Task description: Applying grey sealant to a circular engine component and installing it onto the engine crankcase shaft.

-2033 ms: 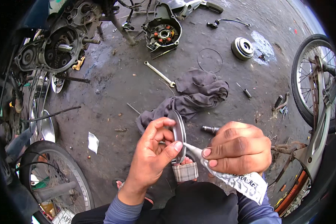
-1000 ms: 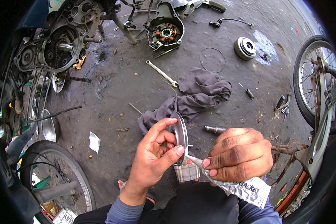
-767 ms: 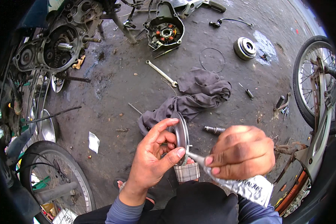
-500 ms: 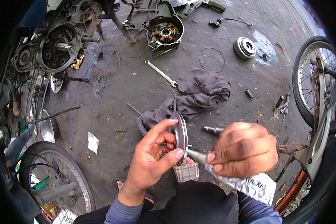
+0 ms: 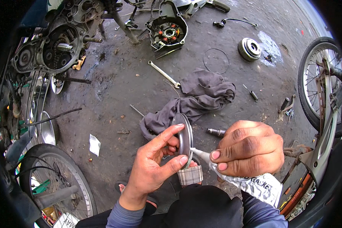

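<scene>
Grip of the left hand [image 5: 152, 164] is pinching one round metal part [image 5: 184, 140] between thumb and fingers; part is standing on edge, sitting between the two hands. Grip of the right hand [image 5: 250, 150] is pinching one crumpled white tube [image 5: 260, 185]. Its one nozzle [image 5: 202, 154] is pointing left at the part's rim, tip touching or just short, cannot tell. Two sleeves [image 5: 127, 214] are coming in from below. One plaid strap [image 5: 190, 176] is showing just below the part.

Dark ground [image 5: 114, 97] is carrying the rest: one grey cloth [image 5: 211, 93] is lying bunched beyond the part, one wrench [image 5: 163, 74] is lying next to it. One shaft-like metal piece [image 5: 215, 132] is lying just beside the right hand, partly hidden. Farther off, one cover with copper coils [image 5: 168, 33] and one metal drum [image 5: 249, 49] are resting well apart. One silvery scrap [image 5: 94, 145] is lying left. Two spoked wheels are showing: one wheel [image 5: 79, 175] at lower left, another wheel [image 5: 303, 78] at right. One opened engine case [image 5: 62, 47] is filling the upper left.
</scene>
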`<action>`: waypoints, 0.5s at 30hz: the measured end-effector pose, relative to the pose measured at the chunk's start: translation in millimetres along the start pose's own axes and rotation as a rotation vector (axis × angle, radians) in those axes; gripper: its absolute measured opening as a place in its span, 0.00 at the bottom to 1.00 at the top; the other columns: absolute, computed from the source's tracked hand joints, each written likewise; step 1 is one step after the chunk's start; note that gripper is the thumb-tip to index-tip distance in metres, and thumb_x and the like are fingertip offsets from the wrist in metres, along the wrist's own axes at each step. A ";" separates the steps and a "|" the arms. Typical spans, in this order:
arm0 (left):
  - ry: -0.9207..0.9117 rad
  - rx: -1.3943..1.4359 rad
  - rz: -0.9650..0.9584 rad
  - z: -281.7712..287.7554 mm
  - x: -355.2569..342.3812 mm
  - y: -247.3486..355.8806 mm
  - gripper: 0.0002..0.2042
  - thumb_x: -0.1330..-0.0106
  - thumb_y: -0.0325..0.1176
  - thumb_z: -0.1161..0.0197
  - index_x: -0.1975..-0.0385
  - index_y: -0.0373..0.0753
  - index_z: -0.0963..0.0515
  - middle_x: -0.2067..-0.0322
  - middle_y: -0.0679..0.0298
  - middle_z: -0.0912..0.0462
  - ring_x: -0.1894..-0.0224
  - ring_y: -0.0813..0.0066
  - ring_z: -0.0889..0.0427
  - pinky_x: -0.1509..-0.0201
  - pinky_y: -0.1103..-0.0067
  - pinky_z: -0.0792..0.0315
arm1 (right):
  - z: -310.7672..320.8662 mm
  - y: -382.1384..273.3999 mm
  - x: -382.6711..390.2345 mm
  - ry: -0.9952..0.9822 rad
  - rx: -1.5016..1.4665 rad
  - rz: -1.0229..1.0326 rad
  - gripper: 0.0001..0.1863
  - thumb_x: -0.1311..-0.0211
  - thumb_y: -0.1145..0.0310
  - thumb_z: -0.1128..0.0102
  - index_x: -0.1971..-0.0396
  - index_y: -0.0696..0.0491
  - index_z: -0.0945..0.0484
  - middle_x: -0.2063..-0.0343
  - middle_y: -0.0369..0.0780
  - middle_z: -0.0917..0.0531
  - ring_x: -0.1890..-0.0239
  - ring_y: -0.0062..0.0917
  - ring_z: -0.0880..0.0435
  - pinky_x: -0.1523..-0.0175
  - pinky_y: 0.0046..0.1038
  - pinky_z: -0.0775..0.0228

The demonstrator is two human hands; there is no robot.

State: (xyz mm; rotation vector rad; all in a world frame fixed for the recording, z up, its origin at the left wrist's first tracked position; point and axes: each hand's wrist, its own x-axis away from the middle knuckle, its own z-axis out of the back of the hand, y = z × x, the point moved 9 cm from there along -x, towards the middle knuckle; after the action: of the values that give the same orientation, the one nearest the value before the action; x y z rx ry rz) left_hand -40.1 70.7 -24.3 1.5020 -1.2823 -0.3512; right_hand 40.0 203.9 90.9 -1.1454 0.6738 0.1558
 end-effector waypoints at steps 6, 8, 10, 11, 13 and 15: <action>-0.002 0.041 0.022 -2.2 1.9 -0.6 0.27 0.39 0.18 0.39 0.37 0.30 0.36 0.62 0.62 0.26 0.60 0.76 0.22 0.53 0.75 0.20 | 1.8 2.1 5.6 0.041 -0.074 -0.043 0.05 0.60 0.73 0.32 0.79 0.57 0.17 0.78 0.40 0.17 0.76 0.28 0.17 0.70 0.27 0.25; 0.019 0.103 0.058 -0.7 2.6 -4.2 0.28 0.39 0.18 0.39 0.37 0.30 0.36 0.63 0.62 0.25 0.60 0.76 0.21 0.54 0.75 0.20 | 11.1 19.9 22.8 0.272 -0.112 -0.127 0.09 0.53 0.70 0.29 0.76 0.58 0.21 0.77 0.42 0.20 0.76 0.29 0.18 0.71 0.28 0.27; 0.042 0.102 0.087 2.7 3.7 -7.2 0.28 0.38 0.18 0.39 0.37 0.30 0.37 0.63 0.62 0.25 0.63 0.76 0.21 0.54 0.74 0.20 | 13.6 33.2 30.4 0.338 -0.159 -0.136 0.15 0.47 0.63 0.31 0.69 0.57 0.26 0.75 0.43 0.22 0.76 0.29 0.22 0.70 0.30 0.29; 0.035 0.107 0.087 -0.3 1.1 -7.9 0.28 0.38 0.18 0.39 0.37 0.30 0.37 0.63 0.62 0.25 0.63 0.76 0.21 0.54 0.74 0.20 | 16.4 31.5 29.5 0.371 -0.136 -0.123 0.13 0.41 0.66 0.38 0.63 0.55 0.31 0.75 0.43 0.22 0.74 0.31 0.22 0.68 0.31 0.29; 0.016 0.071 0.103 -5.4 -3.9 -11.7 0.28 0.38 0.18 0.39 0.37 0.31 0.37 0.64 0.62 0.25 0.64 0.78 0.21 0.57 0.77 0.21 | 23.6 30.3 26.8 0.538 -0.227 -0.210 0.13 0.38 0.71 0.45 0.56 0.54 0.36 0.74 0.44 0.22 0.72 0.33 0.22 0.66 0.33 0.29; 0.012 0.046 0.101 -3.8 -4.3 -16.0 0.28 0.38 0.19 0.38 0.37 0.31 0.36 0.64 0.63 0.25 0.64 0.79 0.22 0.58 0.80 0.22 | 23.8 22.8 17.2 0.616 -0.237 -0.163 0.14 0.37 0.74 0.49 0.54 0.54 0.38 0.77 0.41 0.25 0.76 0.25 0.25 0.70 0.27 0.31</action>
State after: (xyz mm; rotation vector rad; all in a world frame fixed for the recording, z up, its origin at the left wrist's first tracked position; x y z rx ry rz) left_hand -30.4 73.8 -37.9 1.4691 -1.3595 -0.2478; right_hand 53.3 230.7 69.0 -1.4869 1.1192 -0.2762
